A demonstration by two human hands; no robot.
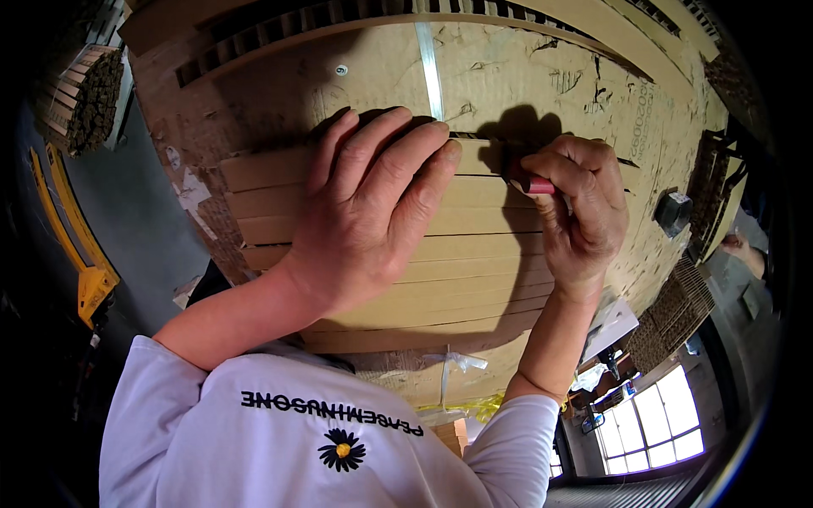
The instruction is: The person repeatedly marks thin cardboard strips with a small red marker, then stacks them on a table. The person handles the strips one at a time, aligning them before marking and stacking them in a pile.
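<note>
Several long brown cardboard strips [474,247] lie side by side on a worn cardboard-covered work surface [373,80]. My left hand [364,203] rests flat across the strips, fingers stretched out toward their far edge. To its right, my right hand [584,203] is closed around a short, dark red, rod-like thing [539,184]. One end of it shows at my fingers; the rest is hidden, so its exact kind cannot be made out. It is held over the far strips near their right end, where a dark shadow falls.
A pale plastic strap [430,72] crosses the surface beyond my hands. More cardboard strips [525,21] lie along the far side. At right sits a small dark block [673,212], with another person's hand [745,252] farther out. A yellow pallet jack [96,292] stands at left.
</note>
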